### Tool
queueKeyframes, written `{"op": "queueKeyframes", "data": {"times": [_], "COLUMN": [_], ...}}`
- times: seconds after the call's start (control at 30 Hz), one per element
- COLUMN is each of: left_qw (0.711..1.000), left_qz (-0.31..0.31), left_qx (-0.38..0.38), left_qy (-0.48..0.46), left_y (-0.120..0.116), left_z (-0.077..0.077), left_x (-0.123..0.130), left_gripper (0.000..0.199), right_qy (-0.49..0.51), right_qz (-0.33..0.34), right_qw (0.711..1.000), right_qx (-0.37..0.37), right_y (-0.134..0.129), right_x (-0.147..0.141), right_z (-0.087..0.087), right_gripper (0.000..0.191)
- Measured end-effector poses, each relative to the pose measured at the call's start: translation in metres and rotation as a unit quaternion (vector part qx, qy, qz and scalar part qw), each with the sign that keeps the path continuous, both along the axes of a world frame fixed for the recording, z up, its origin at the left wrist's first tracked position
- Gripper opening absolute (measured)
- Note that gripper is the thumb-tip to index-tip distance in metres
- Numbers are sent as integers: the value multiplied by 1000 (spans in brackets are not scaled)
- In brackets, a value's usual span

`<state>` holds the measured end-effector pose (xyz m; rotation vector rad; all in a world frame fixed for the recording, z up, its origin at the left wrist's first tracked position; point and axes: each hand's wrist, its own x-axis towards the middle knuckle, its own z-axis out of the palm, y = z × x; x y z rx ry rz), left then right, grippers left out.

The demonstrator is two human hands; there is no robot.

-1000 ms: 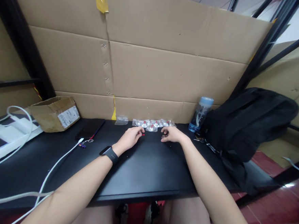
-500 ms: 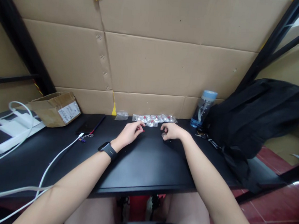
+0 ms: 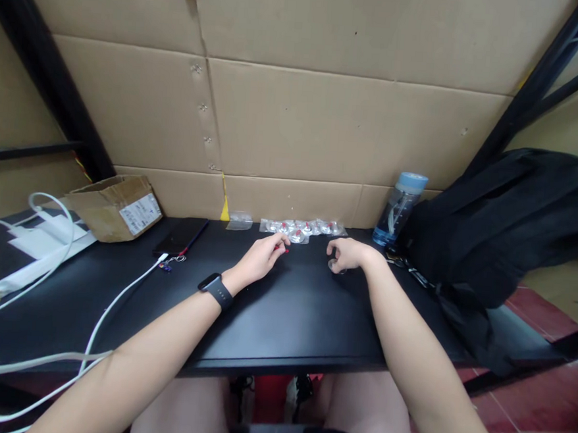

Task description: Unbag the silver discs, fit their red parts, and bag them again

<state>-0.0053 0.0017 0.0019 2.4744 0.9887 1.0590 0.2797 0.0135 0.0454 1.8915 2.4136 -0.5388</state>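
We saw the row of clear packets lying on the black table. Right of the row stood the blue-capped bottle, with the black backpack farther right. Left of it came a flat clear packet, a dark flat device and the cardboard box. The white cable, well to the near left of the row, ran down toward our left forearm. Close in front of the row, our left hand was pinched closed on a small red piece. Our right hand, before the row's right end, was half curled, fingertips at a clear round piece; we couldn't tell whether it was gripped.
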Motion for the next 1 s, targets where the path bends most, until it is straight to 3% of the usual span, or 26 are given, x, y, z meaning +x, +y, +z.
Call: {"op": "queueKeyframes", "data": {"times": [0.13,0.27,0.4,0.53,0.7,0.83,1.0], "left_qw": [999,998,997,995,981,960,952], "left_qz": [-13,-13,-7,4,15,-20,-32], "left_qx": [-24,-36,-41,-48,-92,-122,-106], "left_qy": [-30,-52,-67,-88,-173,-253,-286], "left_y": [-3,-3,-2,-5,-7,-8,-12], "left_z": [2,3,3,6,7,11,18], "left_x": [1,2,2,4,9,13,15], "left_gripper": [13,12,13,18,23,24,22], "right_qy": [6,-10,96,283,431,477,463], "right_qz": [7,35,66,128,158,181,181], "right_qw": [1000,999,991,946,866,820,810], "right_qx": [-28,12,68,97,199,260,312], "right_y": [0,3,2,-3,-12,-21,-29], "right_x": [3,-2,-10,-27,-61,-81,-90], "right_z": [0,-3,-6,-8,-12,-14,-11], "right_gripper": [48,52,53,46,43,43,39]}}
